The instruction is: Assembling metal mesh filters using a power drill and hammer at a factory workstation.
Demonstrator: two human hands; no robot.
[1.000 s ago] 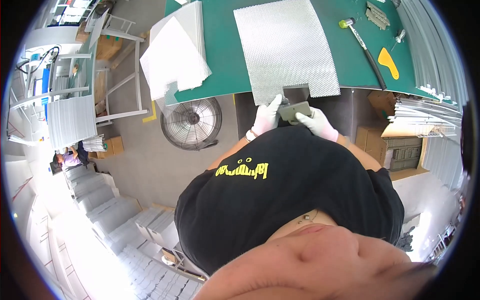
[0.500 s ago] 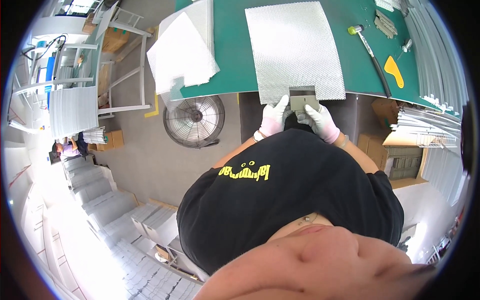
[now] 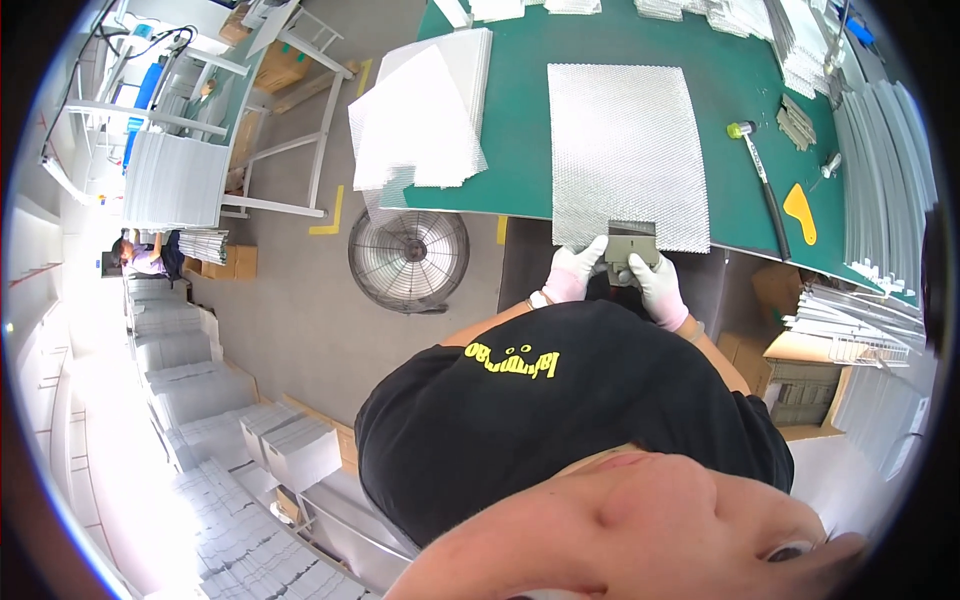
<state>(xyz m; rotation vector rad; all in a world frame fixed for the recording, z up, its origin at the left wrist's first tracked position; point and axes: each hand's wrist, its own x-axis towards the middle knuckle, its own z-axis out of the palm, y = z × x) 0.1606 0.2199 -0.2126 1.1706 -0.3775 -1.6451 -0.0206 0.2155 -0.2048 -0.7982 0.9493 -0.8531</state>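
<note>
I took the green-topped workbench (image 3: 520,130) as my landmark. On it lay a silver dimpled metal-mesh sheet (image 3: 622,150), w/ its near edge at the bench's front edge. There my white-gloved left hand (image 3: 573,272) and right hand (image 3: 655,288) both pinched a small flat grey metal plate (image 3: 632,243) against that edge. I judged fitting barely begun; rest of edge untouched. Cardboard boxes (image 3: 800,385) sat below the bench's right end, contents unclear.

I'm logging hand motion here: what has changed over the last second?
Both gloved hands, left hand and right hand, carried the small grey plate from below the table edge up onto the near edge of the silver mesh sheet. Both keep hold of it. The mallet and white sheet stack stayed put.
</note>
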